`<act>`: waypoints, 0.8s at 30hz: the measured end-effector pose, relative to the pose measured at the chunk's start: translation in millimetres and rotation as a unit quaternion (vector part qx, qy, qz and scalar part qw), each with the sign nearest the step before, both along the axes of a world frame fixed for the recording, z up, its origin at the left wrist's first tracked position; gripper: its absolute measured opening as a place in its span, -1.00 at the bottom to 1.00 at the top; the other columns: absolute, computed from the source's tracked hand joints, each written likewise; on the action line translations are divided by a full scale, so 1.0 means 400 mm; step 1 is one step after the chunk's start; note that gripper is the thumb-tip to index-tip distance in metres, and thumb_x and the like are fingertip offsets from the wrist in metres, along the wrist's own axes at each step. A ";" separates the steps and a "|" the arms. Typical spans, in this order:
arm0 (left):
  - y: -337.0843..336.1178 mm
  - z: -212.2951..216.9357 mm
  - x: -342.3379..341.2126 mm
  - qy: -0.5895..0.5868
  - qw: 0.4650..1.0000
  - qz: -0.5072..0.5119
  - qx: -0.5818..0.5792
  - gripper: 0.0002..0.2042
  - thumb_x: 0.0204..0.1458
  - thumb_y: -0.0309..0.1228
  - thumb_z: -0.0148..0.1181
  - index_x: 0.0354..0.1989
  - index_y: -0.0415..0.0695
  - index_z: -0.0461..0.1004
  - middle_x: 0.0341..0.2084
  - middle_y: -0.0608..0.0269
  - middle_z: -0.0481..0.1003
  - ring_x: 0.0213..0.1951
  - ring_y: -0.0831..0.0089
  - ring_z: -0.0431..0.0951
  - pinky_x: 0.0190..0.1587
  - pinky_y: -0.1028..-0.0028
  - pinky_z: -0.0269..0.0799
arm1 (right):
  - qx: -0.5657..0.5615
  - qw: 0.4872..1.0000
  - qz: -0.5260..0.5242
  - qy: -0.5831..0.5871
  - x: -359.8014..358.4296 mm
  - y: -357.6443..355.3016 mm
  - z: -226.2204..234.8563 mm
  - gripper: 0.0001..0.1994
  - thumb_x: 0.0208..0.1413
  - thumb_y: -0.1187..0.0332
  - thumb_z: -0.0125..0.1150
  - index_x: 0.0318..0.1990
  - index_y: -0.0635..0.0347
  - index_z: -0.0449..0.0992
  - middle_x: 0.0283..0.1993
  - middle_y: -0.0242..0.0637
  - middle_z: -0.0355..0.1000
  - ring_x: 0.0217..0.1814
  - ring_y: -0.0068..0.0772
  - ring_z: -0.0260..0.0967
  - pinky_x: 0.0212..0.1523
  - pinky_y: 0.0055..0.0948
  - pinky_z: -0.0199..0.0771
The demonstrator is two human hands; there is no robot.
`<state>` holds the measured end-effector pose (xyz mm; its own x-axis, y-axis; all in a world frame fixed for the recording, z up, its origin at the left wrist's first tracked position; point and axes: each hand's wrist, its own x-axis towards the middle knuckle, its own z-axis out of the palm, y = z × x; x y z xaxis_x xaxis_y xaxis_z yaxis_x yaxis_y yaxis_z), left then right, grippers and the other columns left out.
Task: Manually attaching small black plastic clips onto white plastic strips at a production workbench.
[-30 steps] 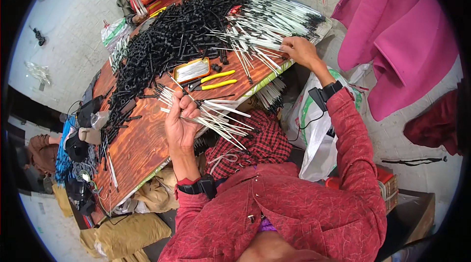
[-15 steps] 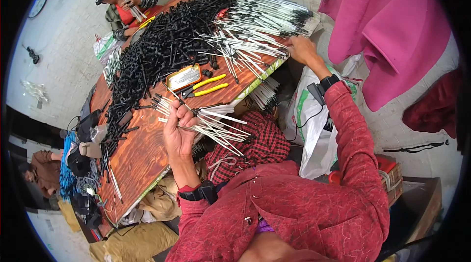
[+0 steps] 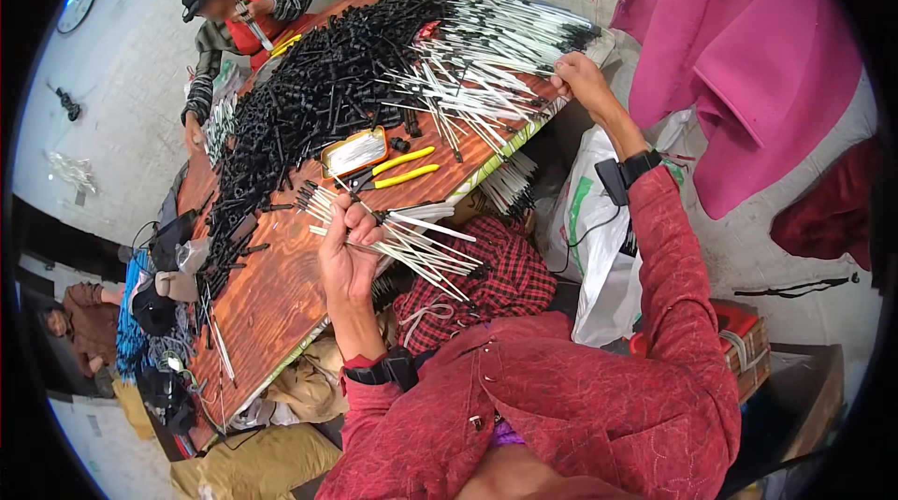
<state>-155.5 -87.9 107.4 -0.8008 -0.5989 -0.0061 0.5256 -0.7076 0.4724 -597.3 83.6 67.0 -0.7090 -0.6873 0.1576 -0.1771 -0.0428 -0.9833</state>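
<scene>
Gripping a fanned bundle of white rods (image 3: 412, 238), the left hand (image 3: 346, 252) sits near the body while the right hand (image 3: 580, 79) pinches rods from the far pile (image 3: 486, 60), well apart.

White rods (image 3: 412, 238) with black tips, yellow-handled pliers (image 3: 398, 171), reddish-brown wood-grain table (image 3: 281, 294), red-and-black checked cloth (image 3: 496, 280).

wooden table (image 3: 281, 294), black parts (image 3: 309, 107), white sticks (image 3: 486, 60), yellow pliers (image 3: 398, 171)

head view, worn on the person's head, faces steeply down over the wooden table (image 3: 281, 294); near the own lap and forearms, wide fisheye bending the rim. only one view here.
</scene>
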 end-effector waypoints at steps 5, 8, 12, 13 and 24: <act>-0.008 0.001 -0.006 0.005 1.000 0.005 0.010 -0.79 0.46 -0.32 -0.06 0.03 -0.17 0.43 -0.43 0.41 0.29 -0.46 0.61 0.26 -0.36 0.56 0.27 | -0.079 0.990 0.105 -0.046 0.071 0.001 0.041 -0.81 0.37 0.26 0.06 -0.13 0.22 0.40 -0.39 -0.48 0.36 -0.42 -0.70 0.19 -0.41 -0.60 0.14; -0.005 0.000 -0.006 0.007 1.000 0.010 0.002 -0.80 0.46 -0.32 -0.07 0.04 -0.16 0.40 -0.43 0.41 0.29 -0.46 0.62 0.25 -0.37 0.56 0.26 | -0.045 0.984 0.138 -0.102 0.162 -0.020 0.038 -0.81 0.39 0.24 0.05 -0.25 0.11 0.34 -0.43 -0.55 0.25 -0.45 -0.73 0.11 -0.45 -0.62 0.05; -0.004 -0.007 -0.009 0.004 1.000 0.016 -0.001 -0.80 0.46 -0.32 -0.05 0.04 -0.16 0.39 -0.44 0.43 0.30 -0.46 0.64 0.26 -0.37 0.58 0.25 | -0.039 0.965 0.198 -0.168 0.194 -0.029 -0.007 -0.77 0.42 0.17 0.07 -0.29 -0.01 0.27 -0.41 -0.59 0.18 -0.45 -0.73 0.06 -0.44 -0.64 0.06; -0.004 -0.009 -0.007 0.005 1.000 0.017 -0.001 -0.80 0.46 -0.32 -0.05 0.04 -0.16 0.39 -0.44 0.43 0.30 -0.46 0.64 0.26 -0.37 0.58 0.25 | -0.042 0.957 0.219 -0.186 0.203 -0.031 -0.010 -0.76 0.43 0.15 0.07 -0.28 -0.02 0.27 -0.40 -0.59 0.17 -0.43 -0.73 0.06 -0.43 -0.65 0.08; -0.013 -0.020 -0.031 0.025 0.999 0.025 -0.024 -0.81 0.43 -0.31 0.00 0.04 -0.14 0.40 -0.37 0.38 0.32 -0.40 0.60 0.28 -0.31 0.53 0.26 | 0.046 0.819 0.506 -0.266 0.449 -0.010 0.090 -0.73 0.32 0.24 0.25 -0.03 0.25 0.48 -0.38 -0.44 0.40 -0.36 -0.65 0.32 -0.36 -0.61 0.27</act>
